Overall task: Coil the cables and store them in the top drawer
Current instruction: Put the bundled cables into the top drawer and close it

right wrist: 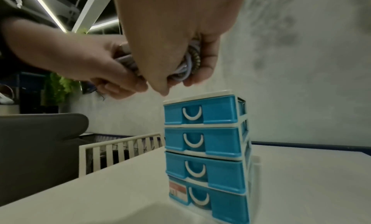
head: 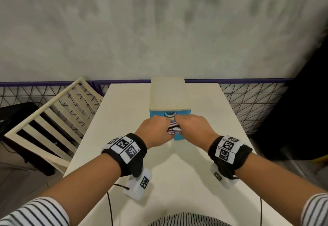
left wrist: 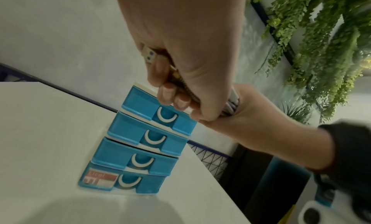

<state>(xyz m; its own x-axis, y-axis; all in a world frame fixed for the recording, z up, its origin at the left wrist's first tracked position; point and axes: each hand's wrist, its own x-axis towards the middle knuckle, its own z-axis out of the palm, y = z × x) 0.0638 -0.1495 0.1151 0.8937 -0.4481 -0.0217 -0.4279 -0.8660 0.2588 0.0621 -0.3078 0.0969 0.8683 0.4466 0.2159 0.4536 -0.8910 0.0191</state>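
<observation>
1. Cables (head: 174, 129), wound into one bundle of pale and dark striped strands, sit bunched between the two hands, held up just in front of and slightly above the drawer unit (head: 167, 94).
2. Left hand (head: 154, 130) has its fingers curled tight round its end of the bundle; in the left wrist view a USB plug (left wrist: 148, 54) pokes out past the knuckles.
3. Right hand (head: 193, 128) is likewise curled round the other end, loops of cord showing between its thumb and fingers in its wrist view.
4. Top drawer (right wrist: 200, 111) lies directly below the fingertips and looks fully pushed in, as do the three blue drawers beneath it; its white handle (right wrist: 192, 114) is untouched.
5. Likely trouble: both hands are busy, so freeing one to pull the handle could let the coil spring loose and unwind.
6. Drawer unit looks light and stands on a smooth white table (head: 124, 112); a one-handed tug might drag the whole unit toward the hands instead of sliding the drawer out.
7. Loose plug could catch on the drawer lip, and a bulky coil may stop the drawer closing.
</observation>
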